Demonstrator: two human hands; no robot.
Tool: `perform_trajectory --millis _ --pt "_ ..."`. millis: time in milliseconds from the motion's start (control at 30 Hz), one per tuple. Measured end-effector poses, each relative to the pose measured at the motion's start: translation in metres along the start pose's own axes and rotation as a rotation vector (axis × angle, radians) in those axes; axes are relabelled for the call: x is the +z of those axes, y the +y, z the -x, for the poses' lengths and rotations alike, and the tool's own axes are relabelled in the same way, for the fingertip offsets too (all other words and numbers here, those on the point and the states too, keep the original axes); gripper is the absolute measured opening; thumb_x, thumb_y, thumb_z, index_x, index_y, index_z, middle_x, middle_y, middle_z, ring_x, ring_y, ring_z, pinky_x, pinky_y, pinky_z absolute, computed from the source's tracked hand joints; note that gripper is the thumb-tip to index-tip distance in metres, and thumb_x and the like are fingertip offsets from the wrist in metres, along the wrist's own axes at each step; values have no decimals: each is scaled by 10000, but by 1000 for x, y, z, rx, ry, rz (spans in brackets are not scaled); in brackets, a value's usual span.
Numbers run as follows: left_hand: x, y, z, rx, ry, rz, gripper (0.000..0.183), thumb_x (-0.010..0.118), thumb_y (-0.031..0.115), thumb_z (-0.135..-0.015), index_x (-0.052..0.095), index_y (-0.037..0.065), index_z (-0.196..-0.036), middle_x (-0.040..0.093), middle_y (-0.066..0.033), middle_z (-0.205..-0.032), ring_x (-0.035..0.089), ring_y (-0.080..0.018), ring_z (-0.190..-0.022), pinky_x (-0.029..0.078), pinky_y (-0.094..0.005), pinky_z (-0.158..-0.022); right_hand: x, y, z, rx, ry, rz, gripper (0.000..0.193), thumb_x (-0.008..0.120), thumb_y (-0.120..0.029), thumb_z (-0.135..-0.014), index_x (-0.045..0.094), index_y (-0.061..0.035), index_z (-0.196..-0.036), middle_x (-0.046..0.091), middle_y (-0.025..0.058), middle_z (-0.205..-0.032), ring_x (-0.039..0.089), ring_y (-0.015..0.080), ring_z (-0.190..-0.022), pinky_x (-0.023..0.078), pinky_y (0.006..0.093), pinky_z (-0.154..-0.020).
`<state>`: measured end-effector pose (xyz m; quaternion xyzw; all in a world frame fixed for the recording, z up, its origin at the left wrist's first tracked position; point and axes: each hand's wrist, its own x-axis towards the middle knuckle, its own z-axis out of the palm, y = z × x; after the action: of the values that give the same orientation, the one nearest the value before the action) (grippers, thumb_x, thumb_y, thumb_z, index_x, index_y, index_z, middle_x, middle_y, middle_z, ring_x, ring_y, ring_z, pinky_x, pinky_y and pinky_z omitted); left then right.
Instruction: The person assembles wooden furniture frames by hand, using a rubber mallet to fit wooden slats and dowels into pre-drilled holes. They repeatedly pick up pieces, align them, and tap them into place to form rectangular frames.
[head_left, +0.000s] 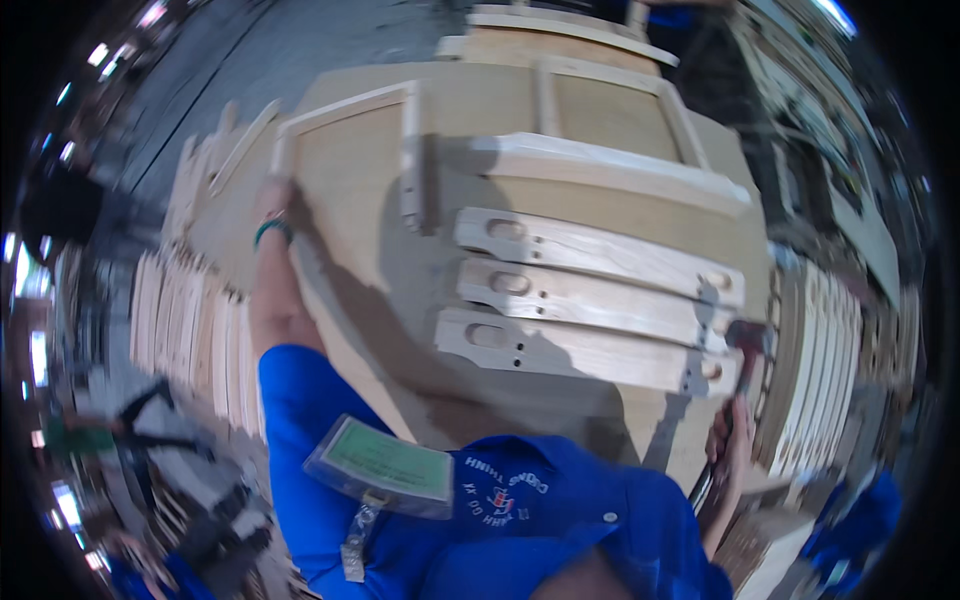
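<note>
My left hand point(272, 195) reaches to the left part of the worktable and is closed on the near end of a three-sided wooden frame point(345, 108), whose open side faces me. The fingers are slightly blurred. At the right, my right hand point(732, 435) grips the handle of a hammer point(748, 338) with a dark reddish head, held up near the table's right edge. Between my hands lie three pale wooden slats, the nearest one point(590, 350) under partial shadow. Each slat has oblong slots and small round holes near its ends.
Behind the slats lie a thick pale rail point(610, 172) and another wooden frame point(620, 110) on the worktable point(480, 90). Stacked wooden strips point(195, 330) stand at the left, and more slotted boards point(815, 370) at the right. Other people in blue are at the edges.
</note>
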<state>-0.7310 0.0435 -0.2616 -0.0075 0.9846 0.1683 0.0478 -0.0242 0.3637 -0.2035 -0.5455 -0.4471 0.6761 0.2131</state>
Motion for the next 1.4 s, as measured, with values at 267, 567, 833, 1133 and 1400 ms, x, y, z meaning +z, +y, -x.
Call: perform_trajectory --millis 267,567,833,1133,1400 --pt "-25 -15 23 178 -244 733 215 619 274 -827 592 61 -812 551 -1 -674 508 -99 -587 399 -261 -517 15 -16 29 16 69 77 288 507 -386 -950 456 -124 -840 335 -89 -542 281 -3 -370 224 182 -317" --pt "-76 63 123 296 -260 1232 272 680 243 -817 559 68 -986 476 24 -743 411 -72 -587 360 -217 -542 -19 10 65 -59 142 14 338 521 -425 -934 451 -121 -806 338 -87 -546 265 -1 -385 230 187 -332" --pt "-46 200 205 726 -251 1310 366 622 114 -779 533 -42 -1098 527 -12 -760 495 -80 -642 403 -229 -568 -34 16 90 -130 140 -40 340 511 -432 -937 449 -119 -824 337 -87 -545 271 -2 -381 223 187 -330" --pt "28 284 313 844 -558 1427 110 592 46 -779 523 60 -865 497 13 -688 453 -61 -577 366 -212 -526 -46 38 104 -101 260 -103 338 509 -439 -936 452 -127 -820 349 -87 -551 283 -3 -374 235 178 -324" --pt "55 292 313 914 -552 1350 111 574 53 -793 508 81 -878 472 32 -699 441 -48 -578 355 -206 -512 -57 44 101 -106 255 -142 323 506 -443 -937 457 -145 -824 358 -92 -553 292 -4 -377 240 168 -324"
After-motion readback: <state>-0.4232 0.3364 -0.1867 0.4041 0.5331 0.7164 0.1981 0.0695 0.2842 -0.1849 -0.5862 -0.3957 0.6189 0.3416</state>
